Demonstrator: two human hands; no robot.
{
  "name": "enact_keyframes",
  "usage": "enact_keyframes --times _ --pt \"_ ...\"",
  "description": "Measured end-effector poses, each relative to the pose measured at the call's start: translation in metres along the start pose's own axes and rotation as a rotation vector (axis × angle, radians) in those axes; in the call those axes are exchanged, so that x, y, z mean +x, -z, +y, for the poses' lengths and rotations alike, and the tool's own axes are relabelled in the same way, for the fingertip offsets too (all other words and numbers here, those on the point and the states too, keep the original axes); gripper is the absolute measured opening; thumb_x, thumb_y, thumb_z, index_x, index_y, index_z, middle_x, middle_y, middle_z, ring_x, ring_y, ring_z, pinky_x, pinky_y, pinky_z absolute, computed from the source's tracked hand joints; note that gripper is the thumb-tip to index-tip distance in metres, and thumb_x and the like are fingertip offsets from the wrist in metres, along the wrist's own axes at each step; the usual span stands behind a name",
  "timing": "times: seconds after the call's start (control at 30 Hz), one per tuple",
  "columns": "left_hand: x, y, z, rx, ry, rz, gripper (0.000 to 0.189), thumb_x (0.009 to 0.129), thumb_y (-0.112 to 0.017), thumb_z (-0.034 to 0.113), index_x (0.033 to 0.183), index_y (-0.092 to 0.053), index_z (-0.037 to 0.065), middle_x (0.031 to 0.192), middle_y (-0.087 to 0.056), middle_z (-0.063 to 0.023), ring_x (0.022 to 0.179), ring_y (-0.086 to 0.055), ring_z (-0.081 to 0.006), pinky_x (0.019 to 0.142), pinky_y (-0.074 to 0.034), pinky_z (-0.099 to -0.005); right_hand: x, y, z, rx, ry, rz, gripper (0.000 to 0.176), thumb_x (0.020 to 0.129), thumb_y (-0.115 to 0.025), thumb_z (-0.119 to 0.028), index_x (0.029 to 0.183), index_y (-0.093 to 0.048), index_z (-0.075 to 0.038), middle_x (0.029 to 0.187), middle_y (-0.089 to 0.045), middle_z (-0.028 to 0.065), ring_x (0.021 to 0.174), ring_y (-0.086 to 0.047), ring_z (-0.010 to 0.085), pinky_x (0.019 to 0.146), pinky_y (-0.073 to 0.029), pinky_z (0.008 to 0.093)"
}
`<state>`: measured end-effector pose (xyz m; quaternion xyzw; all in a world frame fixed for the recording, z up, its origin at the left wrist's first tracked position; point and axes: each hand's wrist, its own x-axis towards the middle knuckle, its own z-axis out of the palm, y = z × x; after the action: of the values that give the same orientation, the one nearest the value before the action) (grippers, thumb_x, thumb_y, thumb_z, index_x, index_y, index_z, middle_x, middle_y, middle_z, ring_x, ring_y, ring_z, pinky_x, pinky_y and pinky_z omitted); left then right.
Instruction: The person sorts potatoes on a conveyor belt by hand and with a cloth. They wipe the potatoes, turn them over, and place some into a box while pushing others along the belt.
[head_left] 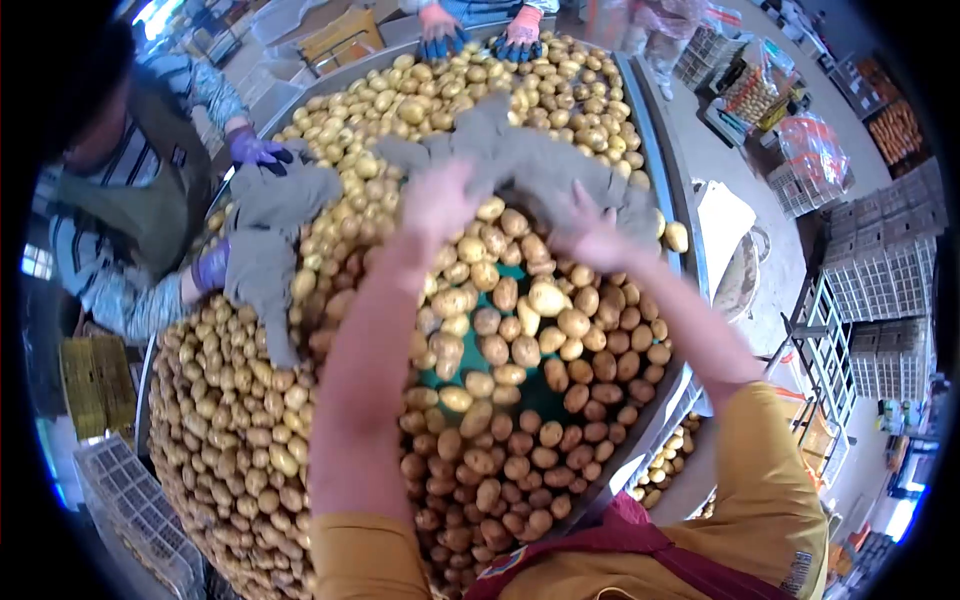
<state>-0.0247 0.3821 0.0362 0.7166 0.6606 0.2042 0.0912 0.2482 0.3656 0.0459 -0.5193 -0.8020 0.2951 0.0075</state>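
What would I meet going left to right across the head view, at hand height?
A purple glove, a co-worker's grey rag, left hand, right hand (both gripping a grey cloth), stacked crates.

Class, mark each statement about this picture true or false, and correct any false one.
1. The left hand and the right hand are both on a grey cloth. True.
2. That cloth lies over onions. False: it lies over potatoes.
3. The co-worker on the left wears purple gloves. True.
4. The co-worker's hands hold nothing. False: they hold a second grey cloth.
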Motion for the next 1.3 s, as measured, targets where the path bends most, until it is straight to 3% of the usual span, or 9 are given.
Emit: enact_keyframes --times 0.1,0.33,0.4,0.47,0.67,0.77,0.9,1.13,1.3 --pt "-0.037 -0.02 -0.008 0.068 -0.186 0.082 0.043 0.081 -0.077 0.027 0.122 -0.07 0.017 0.139 -0.06 -0.003 0.119 -0.057 -0.0289 0.1 -0.044 -0.0488 -0.002 -0.05 -0.016 -0.297 0.028 0.096 0.061 0.093 -0.059 -0.049 0.127 -0.063 0.001 0.172 -0.007 0.0032 0.157 -0.004 0.0396 0.11 -0.007 0.0837" --pt "-0.193 0.034 0.026 0.127 -0.297 -0.073 0.048 0.066 -0.075 0.024 0.113 -0.071 0.011 0.135 -0.061 -0.0023 0.116 -0.053 -0.0334 0.1 -0.04 -0.0509 -0.115 -0.047 -0.048 -0.448 0.413 -0.179 0.068 0.095 -0.051 -0.066 0.148 -0.052 -0.023 0.161 -0.037 0.0151 0.152 -0.024 0.0431 0.111 -0.036 0.0686" --pt "-0.26 0.039 0.03 0.094 -0.161 -0.231 0.051 0.062 -0.076 0.028 0.11 -0.071 0.012 0.129 -0.062 -0.0022 0.113 -0.053 -0.0316 0.097 -0.04 -0.048 -0.094 -0.014 -0.021 -0.038 0.639 -0.432 0.06 0.095 -0.053 -0.067 0.117 -0.072 -0.014 0.134 -0.064 0.0171 0.132 -0.056 0.0378 0.095 -0.054 0.0554" --pt "-0.324 0.037 0.031 0.125 -0.276 -0.116 0.047 0.066 -0.073 0.035 0.109 -0.071 0.015 0.123 -0.062 -0.0021 0.109 -0.052 -0.0293 0.095 -0.039 -0.0471 -0.049 0.003 0.01 0.23 0.526 -0.042 0.041 0.095 -0.062 -0.049 0.087 -0.074 -0.011 0.082 -0.071 0.0079 0.078 -0.071 0.0236 0.07 -0.057 0.0406" --pt "-0.373 0.029 0.043 -0.126 0.072 -0.008 0.045 0.075 -0.065 0.044 0.112 -0.073 0.018 0.116 -0.061 -0.0031 0.102 -0.05 -0.0294 0.093 -0.038 -0.045 0.172 0.036 0.074 0.046 0.161 0.7 0.031 0.088 -0.067 -0.035 0.103 -0.069 -0.008 0.102 -0.071 0.0173 0.102 -0.064 0.0405 0.087 -0.052 0.0513" --pt "-0.368 0.02 0.038 -0.151 0.111 -0.008 0.045 0.075 -0.065 0.043 0.112 -0.073 0.02 0.113 -0.06 -0.0032 0.1 -0.049 -0.0298 0.093 -0.038 -0.0441 0.241 0.025 0.074 0.146 0.057 0.478 0.046 0.08 -0.072 -0.047 0.106 -0.072 -0.009 0.106 -0.072 0.0157 0.116 -0.06 0.0369 0.094 -0.05 0.0499" --pt "-0.371 0.02 0.041 -0.169 0.114 0.019 0.045 0.076 -0.062 0.045 0.112 -0.073 0.02 0.109 -0.059 -0.0037 0.098 -0.048 -0.0296 0.092 -0.038 -0.0436 0.259 0.01 0.091 0.631 0.145 0.211 0.022 0.092 -0.071 -0.019 0.109 -0.073 -0.006 0.104 -0.071 0.0042 0.096 -0.062 0.0131 0.085 -0.049 0.0275" --pt "-0.369 0.012 0.036 -0.189 0.034 0.145 0.055 0.076 -0.059 0.058 0.109 -0.071 0.016 0.111 -0.06 -0.0074 0.099 -0.05 -0.0323 0.091 -0.038 -0.0455 0.077 0.046 -0.001 1.509 0.346 0.05 0.032 0.103 -0.061 -0.017 0.132 -0.062 -0.004 0.112 -0.066 -0.0002 0.099 -0.059 0.0104 0.09 -0.046 0.0263" --pt "-0.376 0.002 0.025 -0.189 0.004 0.146 0.057 0.078 -0.059 0.059 0.106 -0.065 0.009 0.119 -0.06 -0.0116 0.107 -0.052 -0.0372 0.094 -0.039 -0.0494 -0.049 0.025 -0.004 1.601 0.441 -0.03 0.052 0.097 -0.068 -0.03 0.138 -0.054 -0.001 0.13 -0.061 0.0055 0.12 -0.059 0.0177 0.107 -0.045 0.0361"
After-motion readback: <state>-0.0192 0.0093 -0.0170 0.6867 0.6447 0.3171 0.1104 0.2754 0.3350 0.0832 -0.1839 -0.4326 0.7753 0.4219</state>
